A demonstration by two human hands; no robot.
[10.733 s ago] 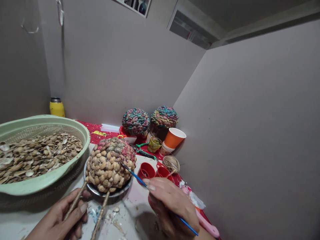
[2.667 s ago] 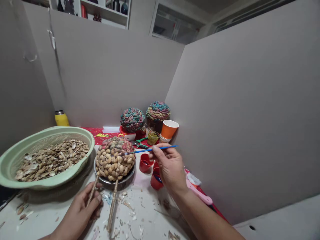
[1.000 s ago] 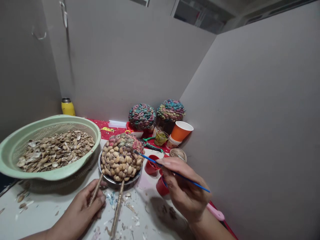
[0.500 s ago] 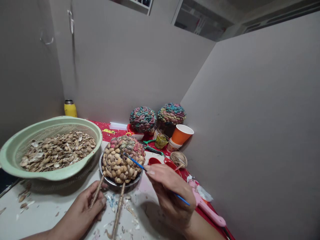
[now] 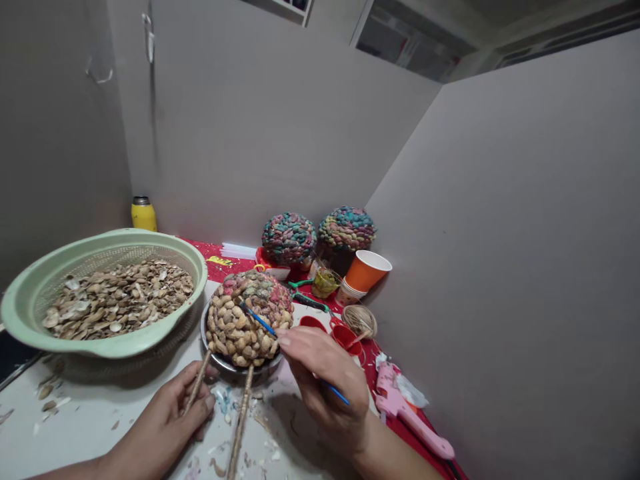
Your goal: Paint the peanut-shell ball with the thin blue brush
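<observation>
A dome covered in peanut shells (image 5: 240,323) rests in a metal bowl (image 5: 204,327). Its upper part is painted pink and grey-green; the front is bare tan. Two thin sticks come from its near side. My left hand (image 5: 173,410) is closed round the left stick (image 5: 200,379), while the right stick (image 5: 241,417) lies free over the table. Between the fingers of my right hand (image 5: 325,380) is a blue paintbrush (image 5: 263,323), its tip at the upper front of the shells.
At left stands a green colander (image 5: 197,287) of empty shells, with a yellow bottle (image 5: 143,215) behind. Farther back are two painted shell domes (image 5: 347,229), orange paper cups (image 5: 367,270), red cups (image 5: 345,333), a twine ball (image 5: 360,320) and a pink glue gun (image 5: 410,413).
My right hand and the paintbrush have shifted left, and the brush tip sits slightly left on the shells. My left hand keeps its hold. The whole view has shifted slightly.
</observation>
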